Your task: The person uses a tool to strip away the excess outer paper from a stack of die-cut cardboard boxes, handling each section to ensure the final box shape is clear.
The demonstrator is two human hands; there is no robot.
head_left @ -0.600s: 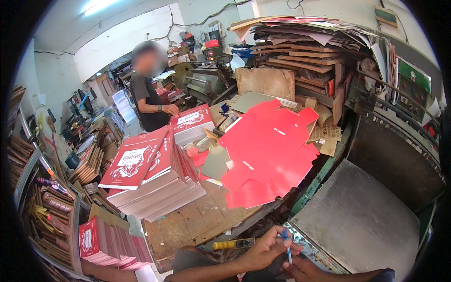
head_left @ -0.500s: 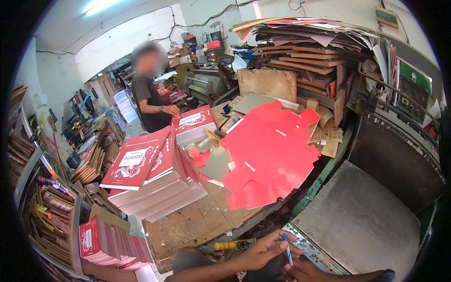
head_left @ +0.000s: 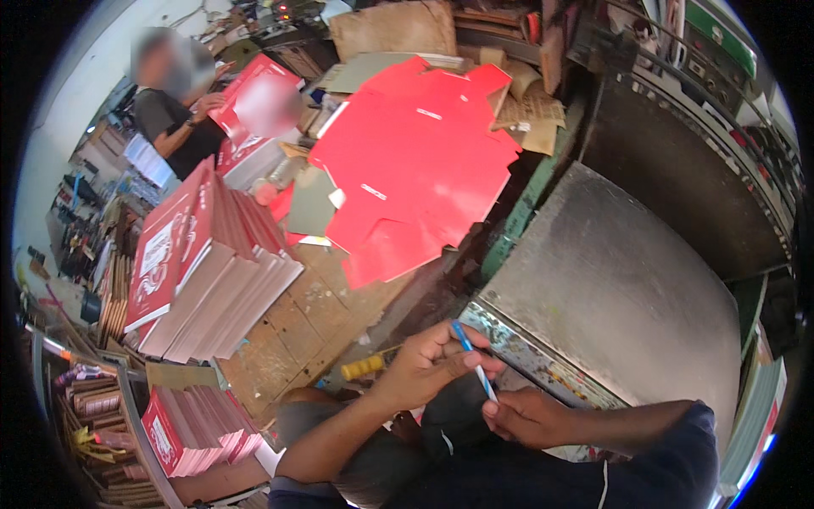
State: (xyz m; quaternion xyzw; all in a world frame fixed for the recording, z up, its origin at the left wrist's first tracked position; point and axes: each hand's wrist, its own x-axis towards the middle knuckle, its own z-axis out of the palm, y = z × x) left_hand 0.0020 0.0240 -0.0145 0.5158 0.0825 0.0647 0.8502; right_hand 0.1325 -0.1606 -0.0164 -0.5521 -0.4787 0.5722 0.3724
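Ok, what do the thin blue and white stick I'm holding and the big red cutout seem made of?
The stick: probably smooth plastic, judging by its clean bright colours; gloss is hard to tell. Red cutout: likely coated card, satiny, given its thin edges and pale sheen.

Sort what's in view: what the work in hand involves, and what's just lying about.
In hand:
slim blue-and-white stick, held by the left hand
right hand, at the stick's lower end

Apparently just lying about, touched by neither hand:
red cut-out sheet
red-covered stack on the wooden table
yellow-handled tool
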